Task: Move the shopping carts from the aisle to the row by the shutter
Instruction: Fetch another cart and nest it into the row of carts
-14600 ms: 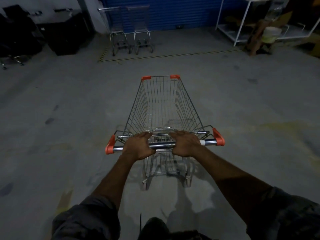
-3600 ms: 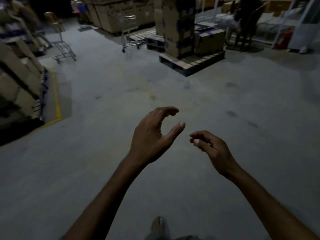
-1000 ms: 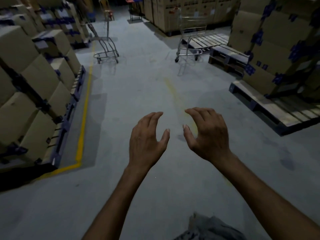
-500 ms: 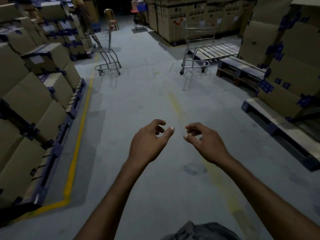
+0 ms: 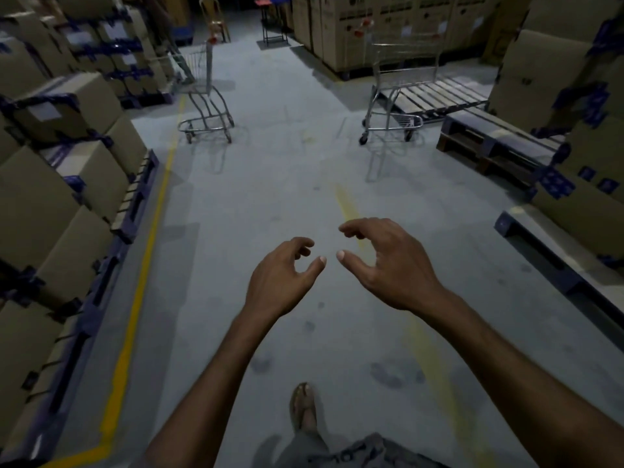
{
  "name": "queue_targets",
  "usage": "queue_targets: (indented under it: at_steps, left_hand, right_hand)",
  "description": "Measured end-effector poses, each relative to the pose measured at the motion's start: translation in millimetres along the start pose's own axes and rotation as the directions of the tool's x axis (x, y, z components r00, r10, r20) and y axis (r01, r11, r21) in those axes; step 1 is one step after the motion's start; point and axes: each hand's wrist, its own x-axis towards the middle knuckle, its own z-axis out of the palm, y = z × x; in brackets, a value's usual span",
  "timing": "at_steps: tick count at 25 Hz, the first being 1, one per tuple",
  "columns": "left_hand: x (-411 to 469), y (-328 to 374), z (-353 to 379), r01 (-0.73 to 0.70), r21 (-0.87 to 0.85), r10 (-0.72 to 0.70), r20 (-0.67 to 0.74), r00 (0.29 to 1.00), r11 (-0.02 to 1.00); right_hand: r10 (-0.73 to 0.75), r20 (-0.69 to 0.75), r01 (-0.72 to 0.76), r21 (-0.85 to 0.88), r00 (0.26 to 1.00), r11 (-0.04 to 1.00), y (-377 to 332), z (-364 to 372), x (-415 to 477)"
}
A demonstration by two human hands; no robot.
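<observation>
Near field: one sandalled foot [image 5: 303,408] was on the grey concrete floor [image 5: 236,204] at the bottom of the frame. Two bare hands were raised ahead of the body, holding nothing. Left hand [image 5: 278,276]: fingers loosely curled, thumb apart from them, narrow gap. Right hand [image 5: 393,265]: the same pose, slightly higher, with a wider gap. The two thumb tips were near each other but not touching.

Mid field: one solid yellow floor line [image 5: 135,298] ran along the left, beside the blue pallets under the stacked cardboard boxes [image 5: 50,204]. More boxes [image 5: 580,184] stood on pallets at the right.

Far field: two shopping carts were counted, both well apart from the hands. The left cart [image 5: 199,67] stood by the yellow line near the left stacks. The right cart [image 5: 405,65] stood across the aisle, just in front of one bare wooden pallet [image 5: 439,94]. One chair [image 5: 212,15] was at the far end.
</observation>
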Motion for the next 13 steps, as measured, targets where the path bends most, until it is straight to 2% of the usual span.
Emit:
queue_targets:
  at_steps: [7,10,13]
  left_hand:
    - [191,-59,-29,-0.117,0.035,0.116,0.012,0.993,0.993]
    - [256,-63,-46,-0.208,0.042,0.209,-0.032,0.977,0.977]
    - [315,-53,-53,-0.343,0.064,0.348,-0.102,0.932,0.937]
  right_hand:
    - [0.071,-0.107,-0.078,-0.070,0.992,0.994,30,62,168]
    - [0.164,-0.151,-0.177,-0.083,0.975,0.981,54,84,230]
    - [0.248,-0.140,-0.263,-0.102,0.958,0.959,86,107,283]
